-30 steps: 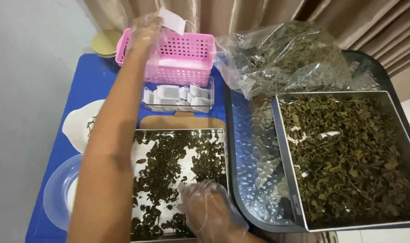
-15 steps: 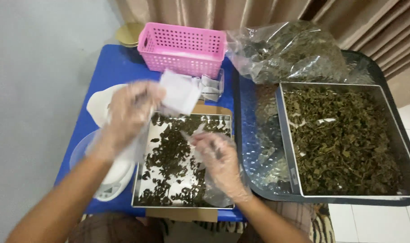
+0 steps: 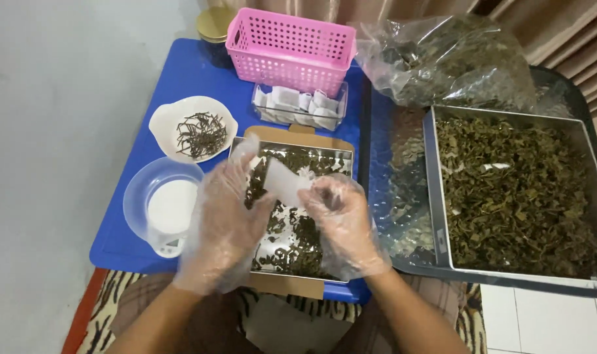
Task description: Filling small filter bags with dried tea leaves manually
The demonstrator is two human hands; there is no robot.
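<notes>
Head view: white sachet [image 3: 287, 183] between both hands.

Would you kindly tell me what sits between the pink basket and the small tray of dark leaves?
In the head view, a clear box of white sachets sits between the pink basket and small tray.

Blue worktop [image 3: 180, 78] at centre. Grey floor [image 3: 49, 131] at 9 o'clock. Beige curtains [image 3: 574, 39] at 1 o'clock. White floor tiles [image 3: 547, 321] at 5 o'clock.
</notes>
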